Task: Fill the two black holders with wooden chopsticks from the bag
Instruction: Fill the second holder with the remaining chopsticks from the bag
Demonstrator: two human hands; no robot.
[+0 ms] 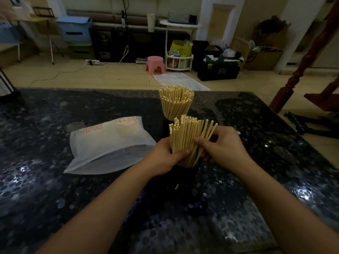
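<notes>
Wooden chopsticks [185,142] stand in the near black holder [185,173], gripped between the left hand [165,158] and the right hand [222,145], fingers curled round the bundle. Left of the fingers lies the white bag [108,145] on the dark table [55,198]. Beyond them the far holder [166,123] stands packed with chopsticks.

the near holder [185,173] is mostly lost in shadow against the dark table [73,208], and the hands cover its rim. the far holder [166,123] shows only a dark sliver behind the near bundle of chopsticks [185,140]. the left hand [165,158] hides its fingers behind the bundle, only the thumb showing. the right hand [222,145] covers the lower ends of the splayed sticks. whether the bag [108,143] holds anything cannot be told. both forearms are cut off by the bottom edge. the top left corner is blurred.
</notes>
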